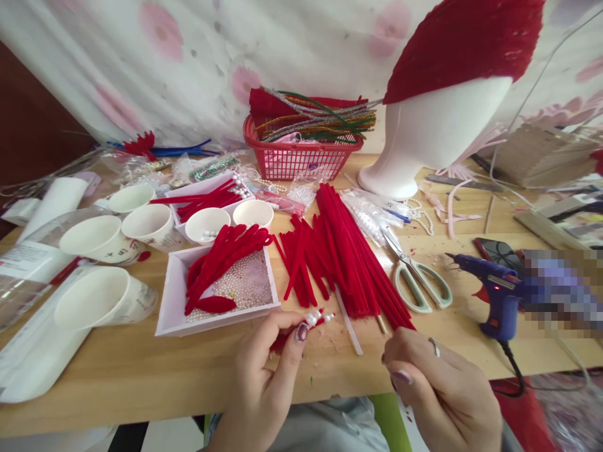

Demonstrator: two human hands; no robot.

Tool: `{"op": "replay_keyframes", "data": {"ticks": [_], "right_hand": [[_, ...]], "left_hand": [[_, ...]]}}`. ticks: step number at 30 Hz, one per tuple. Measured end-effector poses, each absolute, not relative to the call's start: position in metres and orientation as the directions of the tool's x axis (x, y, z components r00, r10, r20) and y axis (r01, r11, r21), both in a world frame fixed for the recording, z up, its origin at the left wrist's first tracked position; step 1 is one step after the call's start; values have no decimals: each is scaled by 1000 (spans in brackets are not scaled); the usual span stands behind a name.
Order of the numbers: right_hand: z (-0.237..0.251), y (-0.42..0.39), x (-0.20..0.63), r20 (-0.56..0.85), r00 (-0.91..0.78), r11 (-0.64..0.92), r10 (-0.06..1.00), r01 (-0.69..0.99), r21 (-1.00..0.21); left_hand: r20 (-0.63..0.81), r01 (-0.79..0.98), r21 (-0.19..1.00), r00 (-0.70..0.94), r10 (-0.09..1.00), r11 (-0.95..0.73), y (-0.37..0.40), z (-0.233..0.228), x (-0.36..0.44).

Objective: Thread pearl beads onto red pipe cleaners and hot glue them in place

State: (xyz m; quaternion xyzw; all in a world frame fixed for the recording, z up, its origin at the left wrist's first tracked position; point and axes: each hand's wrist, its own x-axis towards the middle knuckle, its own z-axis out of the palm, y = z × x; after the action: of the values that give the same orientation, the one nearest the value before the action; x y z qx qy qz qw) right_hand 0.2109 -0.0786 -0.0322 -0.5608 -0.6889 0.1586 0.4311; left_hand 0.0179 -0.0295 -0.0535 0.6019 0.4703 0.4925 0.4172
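Left hand point(271, 361) pinches a short red pipe cleaner piece point(308, 323) tipped with white pearl beads between thumb and fingers, low over the near edge of the wooden table point(127, 370). Right hand point(436, 383) is curled closed beside it, though what its fingers grip cannot be made out. Just beyond lie a pile of red pipe cleaners point(343, 251), a white tray point(172, 295), scissors point(417, 276) and a blue glue gun point(494, 292).

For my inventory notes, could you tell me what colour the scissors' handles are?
Pale green, on the scissors, seen in the head view.
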Motion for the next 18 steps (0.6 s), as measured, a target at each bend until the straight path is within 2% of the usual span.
{"op": "replay_keyframes", "data": {"ticks": [3,8,12,18], "right_hand": [[-28,-63,206,448,-79,400,890,607,-687],[-24,-45,195,388,-228,435,893,664,-609],[-26,-42,193,427,-291,492,856,713,-499],[-25,-40,195,461,-271,500,845,705,-502]], "left_hand": [[249,167,951,92,964,-261,-31,-49,16],[371,258,864,254,893,-432,-31,-44,6],[376,284,842,301,876,-459,-33,-43,6],[319,280,867,327,890,-413,-36,-45,11]]}}
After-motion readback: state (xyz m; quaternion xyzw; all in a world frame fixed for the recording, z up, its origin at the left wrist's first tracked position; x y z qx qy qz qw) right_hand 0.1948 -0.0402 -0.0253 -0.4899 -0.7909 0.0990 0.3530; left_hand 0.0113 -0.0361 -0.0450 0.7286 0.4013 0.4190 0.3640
